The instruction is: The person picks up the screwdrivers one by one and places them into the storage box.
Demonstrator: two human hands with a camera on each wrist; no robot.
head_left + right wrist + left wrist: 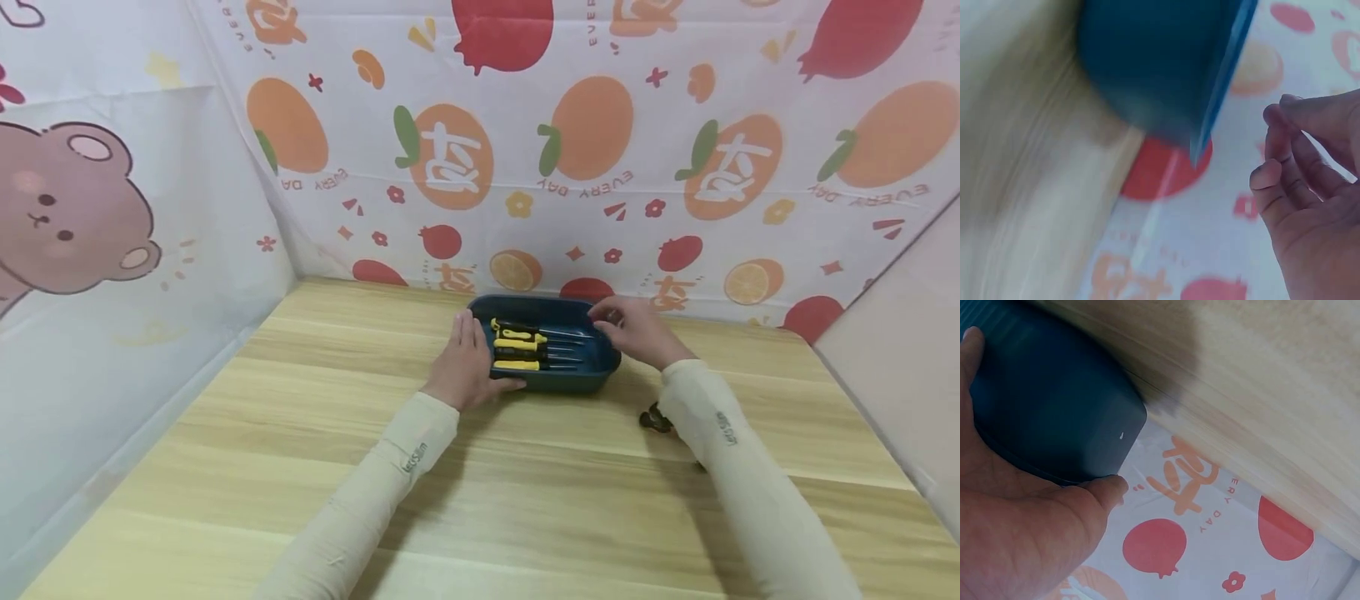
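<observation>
A dark blue tray [566, 382] stands near the back edge of the table, several yellow-and-black screwdrivers [517, 365] lying side by side in it. My left hand [463, 371] rests against its left end, fingers straight along that end and thumb along the front wall; the left wrist view shows the same hand [1029, 519] touching the tray's rim. Over the tray's right end is my right hand [633, 329]. In the right wrist view, that hand [1316, 181] has loosely bent fingers, thumb tip close to the index finger, and nothing visible held.
A small black object [656, 419] lies on the wooden table [480, 492] beside the right sleeve, partly hidden, so its kind is unclear. Fruit-printed cloth [517, 225] hangs right behind the tray. A bear-printed cloth [75, 208] covers the left side.
</observation>
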